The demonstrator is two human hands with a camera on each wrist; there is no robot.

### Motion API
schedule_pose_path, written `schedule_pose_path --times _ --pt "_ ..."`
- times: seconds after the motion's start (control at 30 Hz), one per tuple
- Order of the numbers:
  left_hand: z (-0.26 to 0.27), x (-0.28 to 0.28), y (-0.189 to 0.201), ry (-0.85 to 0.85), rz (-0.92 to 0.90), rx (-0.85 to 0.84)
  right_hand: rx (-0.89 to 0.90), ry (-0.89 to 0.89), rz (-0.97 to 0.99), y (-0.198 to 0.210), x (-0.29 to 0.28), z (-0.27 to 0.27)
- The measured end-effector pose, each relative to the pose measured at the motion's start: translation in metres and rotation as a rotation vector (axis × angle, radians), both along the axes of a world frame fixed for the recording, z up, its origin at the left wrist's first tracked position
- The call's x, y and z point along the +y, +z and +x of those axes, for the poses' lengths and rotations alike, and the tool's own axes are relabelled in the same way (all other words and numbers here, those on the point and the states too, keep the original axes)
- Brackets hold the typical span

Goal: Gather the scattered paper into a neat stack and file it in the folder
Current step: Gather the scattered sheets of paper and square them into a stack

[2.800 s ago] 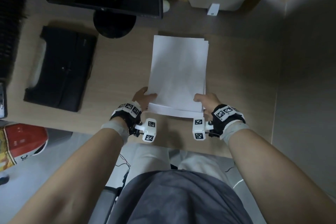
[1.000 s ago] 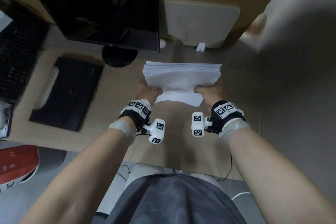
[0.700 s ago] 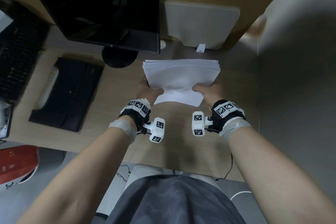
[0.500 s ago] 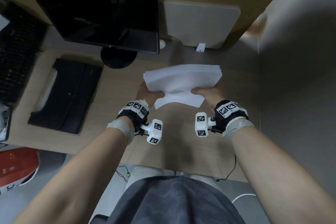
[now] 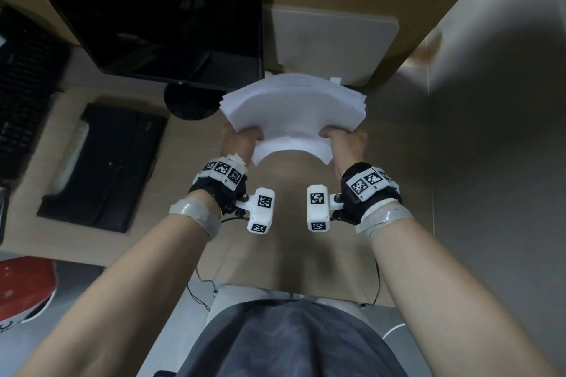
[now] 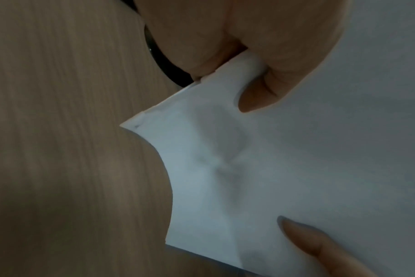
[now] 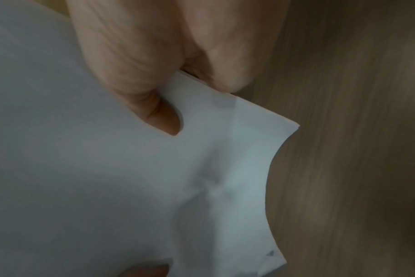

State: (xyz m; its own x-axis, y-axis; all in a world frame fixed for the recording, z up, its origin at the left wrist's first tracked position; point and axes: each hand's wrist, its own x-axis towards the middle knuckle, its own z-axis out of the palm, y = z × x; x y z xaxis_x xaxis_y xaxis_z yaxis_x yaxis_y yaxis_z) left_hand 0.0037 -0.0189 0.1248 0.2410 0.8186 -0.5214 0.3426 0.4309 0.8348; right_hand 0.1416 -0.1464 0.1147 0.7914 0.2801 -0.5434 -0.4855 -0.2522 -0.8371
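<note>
A thick stack of white paper (image 5: 292,107) is held up off the wooden desk (image 5: 294,242), bowed upward in the middle. My left hand (image 5: 242,138) grips its near left side and my right hand (image 5: 343,138) grips its near right side. In the left wrist view the left thumb (image 6: 256,61) presses on the top sheet of the paper (image 6: 296,168) with fingers under the edge. The right wrist view shows the right thumb (image 7: 135,75) pinching the paper (image 7: 107,187) the same way. A black folder (image 5: 101,162) lies flat and closed on the desk to the left.
A dark monitor (image 5: 153,15) on a round stand (image 5: 190,101) rises behind the paper at the left. A keyboard (image 5: 24,95) sits at the far left. A pale panel (image 5: 330,40) leans at the back, and a grey partition wall (image 5: 490,131) bounds the right.
The stack went from lying flat on the desk to being lifted by both hands. Over the last second it rose further and bowed more in the middle.
</note>
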Motion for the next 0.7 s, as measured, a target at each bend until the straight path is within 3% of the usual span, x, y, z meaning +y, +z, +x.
schedule_pose_path --times 0.2,0.5,0.7 --pt "-0.014 -0.005 -0.030 -0.197 0.048 0.192 -0.038 0.188 -0.130 -0.020 -0.015 -0.017" --pt "-0.010 0.016 -0.052 -0.315 0.056 0.239 -0.045 0.178 -0.183 -0.034 -0.006 -0.016" --pt "-0.010 0.025 -0.057 -0.279 -0.075 0.140 0.006 0.173 -0.170 -0.042 -0.002 -0.021"
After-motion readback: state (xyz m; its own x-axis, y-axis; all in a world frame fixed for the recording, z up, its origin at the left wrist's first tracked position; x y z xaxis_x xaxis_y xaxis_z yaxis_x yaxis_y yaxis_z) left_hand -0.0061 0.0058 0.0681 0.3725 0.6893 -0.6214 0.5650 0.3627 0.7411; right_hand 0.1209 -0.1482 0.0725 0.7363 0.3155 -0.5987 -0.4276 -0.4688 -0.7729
